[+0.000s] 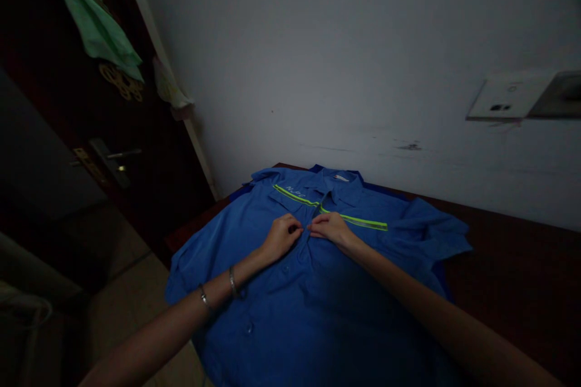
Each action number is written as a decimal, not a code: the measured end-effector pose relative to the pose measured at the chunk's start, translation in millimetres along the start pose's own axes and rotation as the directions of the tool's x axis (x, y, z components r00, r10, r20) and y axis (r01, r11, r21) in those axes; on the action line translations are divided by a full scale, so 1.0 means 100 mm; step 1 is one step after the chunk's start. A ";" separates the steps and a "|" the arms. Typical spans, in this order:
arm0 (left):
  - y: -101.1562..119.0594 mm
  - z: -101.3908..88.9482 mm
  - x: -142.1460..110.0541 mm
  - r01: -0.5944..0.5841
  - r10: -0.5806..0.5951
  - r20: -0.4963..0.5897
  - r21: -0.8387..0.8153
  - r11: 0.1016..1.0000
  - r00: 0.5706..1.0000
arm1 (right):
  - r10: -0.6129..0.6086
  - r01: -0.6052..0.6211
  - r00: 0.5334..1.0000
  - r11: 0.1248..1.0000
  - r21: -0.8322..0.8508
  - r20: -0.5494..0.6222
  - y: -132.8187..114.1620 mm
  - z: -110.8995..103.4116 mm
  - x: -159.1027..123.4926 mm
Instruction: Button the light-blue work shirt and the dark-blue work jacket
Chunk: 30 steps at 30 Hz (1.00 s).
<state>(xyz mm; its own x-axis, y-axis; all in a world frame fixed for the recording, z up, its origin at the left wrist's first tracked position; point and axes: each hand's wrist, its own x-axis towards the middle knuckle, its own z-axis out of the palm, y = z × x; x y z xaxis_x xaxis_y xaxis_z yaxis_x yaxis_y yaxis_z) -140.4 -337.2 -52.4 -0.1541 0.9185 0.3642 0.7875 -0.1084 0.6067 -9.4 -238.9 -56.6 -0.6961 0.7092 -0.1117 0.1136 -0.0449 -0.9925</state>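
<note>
A blue short-sleeved shirt [345, 302] with a yellow-green stripe across the chest lies spread out, its collar toward the wall. Over the front placket, just below the stripe, my left hand [283, 237] pinches the fabric edge between thumb and fingers. Close beside it, almost fingertip to fingertip, my right hand [330, 227] pinches the other side of the placket. Whether a button sits between the fingers is too small to tell. Lower on the front, a button [249, 328] shows. Two bracelets circle my left wrist.
The shirt lies on a dark reddish-brown table [503, 278] against a pale wall [318, 60]. A wall socket [503, 100] is at the right. On the left stands a dark door with a metal handle [115, 160] and a hanging green cloth [93, 24].
</note>
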 end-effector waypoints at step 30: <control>0.09 -0.45 -0.57 0.573 -0.438 0.409 -0.309 0.759 0.801 | -0.321 0.433 0.899 0.745 -0.507 0.297 -0.27 0.27 -0.56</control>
<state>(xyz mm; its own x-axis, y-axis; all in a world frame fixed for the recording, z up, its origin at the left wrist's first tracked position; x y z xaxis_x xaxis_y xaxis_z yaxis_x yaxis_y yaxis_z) -151.7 -407.7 -36.2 -0.2238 0.9385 -0.2630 0.3257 0.3264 0.8874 7.5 -296.1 -25.3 -0.8731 0.4433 0.2030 0.1425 0.6301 -0.7633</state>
